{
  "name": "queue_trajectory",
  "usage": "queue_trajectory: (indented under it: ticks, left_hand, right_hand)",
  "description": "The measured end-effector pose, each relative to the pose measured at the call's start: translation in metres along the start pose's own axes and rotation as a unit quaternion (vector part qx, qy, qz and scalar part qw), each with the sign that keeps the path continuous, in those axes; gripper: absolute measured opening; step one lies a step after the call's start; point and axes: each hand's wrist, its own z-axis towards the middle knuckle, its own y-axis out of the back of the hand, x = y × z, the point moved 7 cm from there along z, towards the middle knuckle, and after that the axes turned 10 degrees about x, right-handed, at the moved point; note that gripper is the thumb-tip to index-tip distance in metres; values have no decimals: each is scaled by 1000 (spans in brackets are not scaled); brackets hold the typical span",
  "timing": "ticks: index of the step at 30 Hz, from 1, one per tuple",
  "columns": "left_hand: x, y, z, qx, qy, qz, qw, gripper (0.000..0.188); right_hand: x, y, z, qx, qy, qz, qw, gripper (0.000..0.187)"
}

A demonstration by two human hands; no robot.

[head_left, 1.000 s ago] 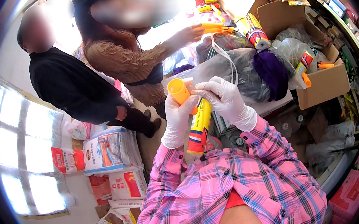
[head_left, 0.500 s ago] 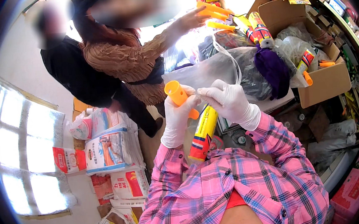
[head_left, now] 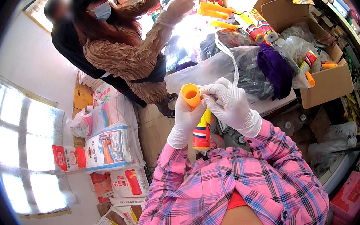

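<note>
My left hand, in a white glove, is closed round a hollow orange plastic tube whose open end faces up. Beside its rim, my gloved right hand pinches something too small to make out. Below both hands hangs a yellow, red and blue printed cylinder. Its upper end is hidden behind the fingers, so how it is held or joined to the tube cannot be seen.
Ahead, the table holds clear plastic bags, a purple cloth, orange tubes and similar printed cylinders. An opened cardboard box stands right. Stacked sacks lie left. Two people stand ahead left, one in a brown top.
The orange tube has moved slightly right and turned, its open end now showing more. The cylinder hangs more upright. Both hands remain close together. The person in brown has drawn a hand back from the orange tubes.
</note>
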Motion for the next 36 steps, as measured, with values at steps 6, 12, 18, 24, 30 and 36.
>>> queue_trajectory:
  ticks: [6, 12, 18, 24, 30, 36]
  left_hand:
    - [5, -6, 2, -23, -40, 25, 999, 30]
    - [5, -8, 3, -19, -57, 74, 995, 31]
    - [4, -16, 3, -14, -56, 103, 993, 28]
    - [3, -21, 3, 19, -68, 126, 990, 25]
    - [-4, -21, 3, 35, -84, 118, 989, 26]
    - [-2, -21, 3, 39, -72, 62, 995, 27]
  right_hand:
    - [-2, -1, -5, 6, -4, -36, 999, 12]
    - [-7, 5, -7, 41, -48, 57, 996, 17]
    - [-11, 7, -18, 5, -105, 163, 981, 23]
    - [-33, -6, -32, 20, -163, 303, 939, 20]
    - [-26, 4, -27, 30, -82, 188, 978, 21]
    - [-21, -6, -35, -40, -120, 266, 956, 25]
